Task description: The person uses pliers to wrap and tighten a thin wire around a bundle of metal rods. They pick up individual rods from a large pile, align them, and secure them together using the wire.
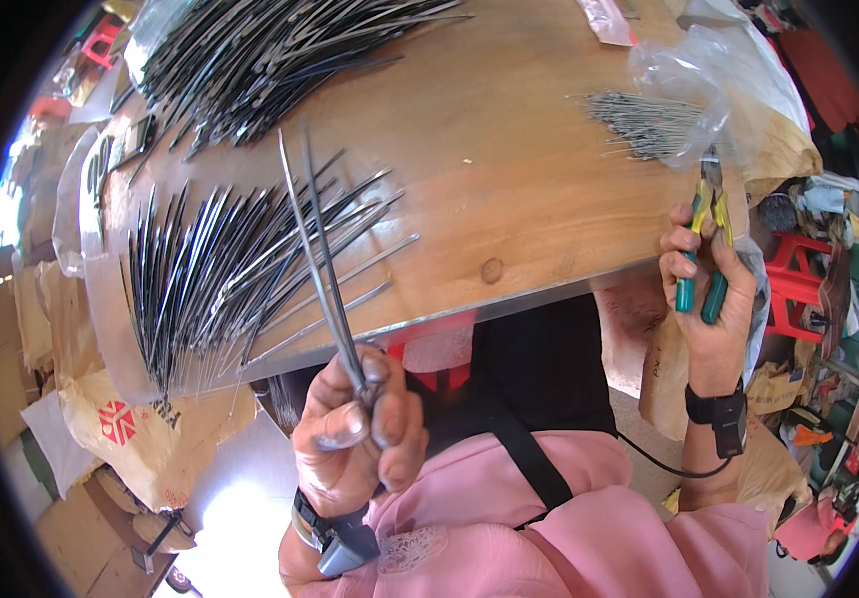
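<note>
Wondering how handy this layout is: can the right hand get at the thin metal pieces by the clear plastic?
Probably yes: the right hand is near the thin metal pieces, whose left part lies uncovered. Clear plastic overlaps only their right end, but the fingers hold pliers.

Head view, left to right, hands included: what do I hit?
Brown paper with red emblem → left hand holding slender metal pieces → dark wood knot → right hand holding green-and-yellow pliers → red stool at right.
</note>
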`<state>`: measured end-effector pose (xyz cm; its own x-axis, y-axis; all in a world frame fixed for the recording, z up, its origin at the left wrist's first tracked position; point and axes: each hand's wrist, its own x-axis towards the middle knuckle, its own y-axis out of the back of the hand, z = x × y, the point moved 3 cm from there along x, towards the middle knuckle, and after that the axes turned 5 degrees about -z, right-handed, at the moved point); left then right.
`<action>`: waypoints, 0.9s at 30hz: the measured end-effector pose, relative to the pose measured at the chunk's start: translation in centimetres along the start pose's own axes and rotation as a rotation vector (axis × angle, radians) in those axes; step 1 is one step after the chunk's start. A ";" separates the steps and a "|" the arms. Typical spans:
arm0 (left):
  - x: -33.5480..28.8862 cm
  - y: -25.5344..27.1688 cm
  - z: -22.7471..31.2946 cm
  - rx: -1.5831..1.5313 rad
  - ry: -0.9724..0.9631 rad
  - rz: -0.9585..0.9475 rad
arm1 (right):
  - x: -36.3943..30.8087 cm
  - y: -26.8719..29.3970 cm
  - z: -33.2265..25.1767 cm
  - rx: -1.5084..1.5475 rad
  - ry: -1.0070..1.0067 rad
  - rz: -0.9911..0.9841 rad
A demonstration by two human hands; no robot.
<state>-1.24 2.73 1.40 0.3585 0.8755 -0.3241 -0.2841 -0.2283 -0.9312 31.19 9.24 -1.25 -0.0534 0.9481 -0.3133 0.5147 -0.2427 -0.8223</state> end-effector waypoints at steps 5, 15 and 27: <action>2.6 -0.2 -0.2 0.388 0.031 0.050 | 0.3 -2.8 3.8 0.132 -0.042 -0.223; 0.3 1.5 0.0 0.880 0.002 0.227 | 0.5 -4.9 1.4 -0.883 0.168 -0.307; 0.7 1.1 -1.1 1.057 0.374 0.141 | 1.1 -10.3 5.7 -1.860 0.476 -0.979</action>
<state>-0.32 2.63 0.02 0.4570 0.6473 -0.6100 -0.8892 0.3154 -0.3316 20.92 11.65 4.18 -0.7424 0.6495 0.1642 0.4997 0.3737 0.7815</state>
